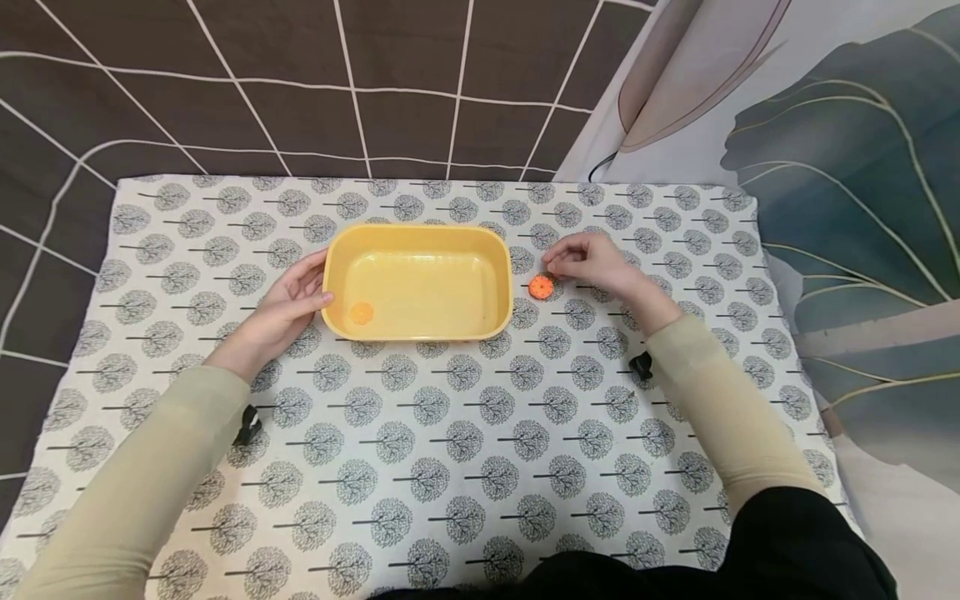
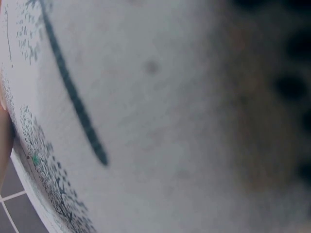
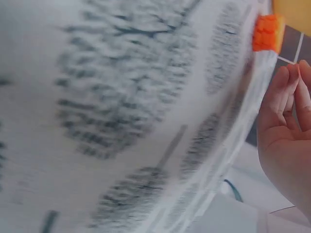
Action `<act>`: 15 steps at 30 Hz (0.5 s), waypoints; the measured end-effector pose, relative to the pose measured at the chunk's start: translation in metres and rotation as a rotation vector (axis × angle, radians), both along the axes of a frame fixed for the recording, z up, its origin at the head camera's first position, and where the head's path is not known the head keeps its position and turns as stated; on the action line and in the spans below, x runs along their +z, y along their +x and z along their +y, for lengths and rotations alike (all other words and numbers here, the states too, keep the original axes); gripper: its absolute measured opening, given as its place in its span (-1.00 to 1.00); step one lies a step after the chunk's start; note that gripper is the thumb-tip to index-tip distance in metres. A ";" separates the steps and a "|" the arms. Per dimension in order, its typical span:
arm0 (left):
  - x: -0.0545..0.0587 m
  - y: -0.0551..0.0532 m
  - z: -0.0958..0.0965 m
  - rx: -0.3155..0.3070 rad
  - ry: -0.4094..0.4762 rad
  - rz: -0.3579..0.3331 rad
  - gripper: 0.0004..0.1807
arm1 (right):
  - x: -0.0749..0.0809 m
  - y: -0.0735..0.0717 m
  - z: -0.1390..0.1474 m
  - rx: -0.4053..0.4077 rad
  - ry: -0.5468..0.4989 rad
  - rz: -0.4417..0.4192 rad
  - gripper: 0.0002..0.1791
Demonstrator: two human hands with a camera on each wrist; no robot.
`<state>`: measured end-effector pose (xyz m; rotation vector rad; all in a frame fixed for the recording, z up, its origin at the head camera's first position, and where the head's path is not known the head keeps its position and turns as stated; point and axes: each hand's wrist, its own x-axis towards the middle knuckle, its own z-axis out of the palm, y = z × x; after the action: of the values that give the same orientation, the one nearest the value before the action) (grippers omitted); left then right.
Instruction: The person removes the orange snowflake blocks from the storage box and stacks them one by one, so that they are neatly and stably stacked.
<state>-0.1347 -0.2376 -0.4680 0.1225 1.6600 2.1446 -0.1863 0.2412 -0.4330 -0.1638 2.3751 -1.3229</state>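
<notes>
My left hand (image 1: 288, 308) holds the left end of a yellow plastic basin (image 1: 420, 332), its thumb over the rim and the fingers along the outer wall. A flat, round orange piece (image 1: 362, 313) lies inside, at the near left corner. To the right of the basin, a thicker round orange piece (image 1: 541, 287) with small marks on top rests on the cloth. My right hand (image 1: 592, 260) is just beyond it, fingers loosely bent. The right wrist view shows that orange piece (image 3: 267, 33) with a ridged side, apart from the fingertips. The left wrist view shows mostly blurred cloth.
A white cloth with grey tree prints (image 1: 450, 467) covers the table. Behind it hangs a dark, white-lined cloth (image 1: 405, 42); a patterned curtain (image 1: 862, 208) hangs on the right. Black wrist straps (image 1: 641, 365) show at both sleeves.
</notes>
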 end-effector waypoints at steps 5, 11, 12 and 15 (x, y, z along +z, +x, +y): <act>-0.001 -0.001 0.000 -0.001 0.007 0.012 -0.20 | 0.015 -0.006 -0.010 0.022 0.006 0.059 -0.76; -0.003 -0.001 0.000 0.006 0.034 0.020 -0.21 | 0.032 -0.012 -0.034 0.066 -0.010 0.099 -0.80; -0.002 -0.001 0.000 0.007 0.037 0.018 -0.21 | 0.033 -0.013 -0.038 0.075 -0.016 0.105 -0.80; -0.002 0.000 0.001 0.009 0.026 0.018 -0.20 | 0.038 -0.014 -0.053 0.114 -0.040 0.116 -0.80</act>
<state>-0.1348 -0.2370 -0.4701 0.1428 1.6461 2.1789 -0.2004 0.1885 -0.3947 -0.3910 2.3952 -1.3414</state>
